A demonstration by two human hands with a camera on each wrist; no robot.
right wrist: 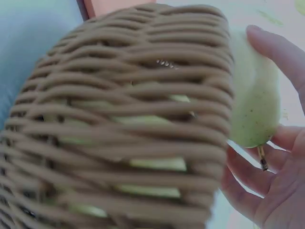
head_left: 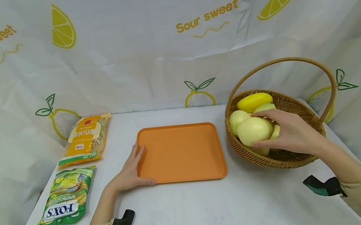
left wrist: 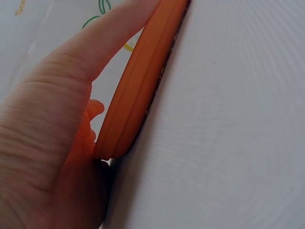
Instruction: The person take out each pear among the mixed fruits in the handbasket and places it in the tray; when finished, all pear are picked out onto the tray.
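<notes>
My right hand (head_left: 286, 129) grips a pale green pear (head_left: 254, 130) at the front left of a wicker basket (head_left: 270, 162). In the right wrist view, the basket's woven side covers part of the pear (right wrist: 255, 95), and its short brown stem points toward the palm. Several similar pears lie in the basket, with a long yellow fruit (head_left: 254, 101) behind them. My left hand (head_left: 129, 171) rests at the near left corner of an orange tray (head_left: 181, 152). Its thumb lies along the tray's front edge, and its fingers touch the left rim.
Left of the tray, a yellow-orange food packet (head_left: 83, 140) lies behind a green FOX'S candy bag (head_left: 66, 199). The basket's tall handle (head_left: 286, 59) arches over the fruit. A white lemon-print cloth (head_left: 144, 76) hangs behind the white table (head_left: 183, 213).
</notes>
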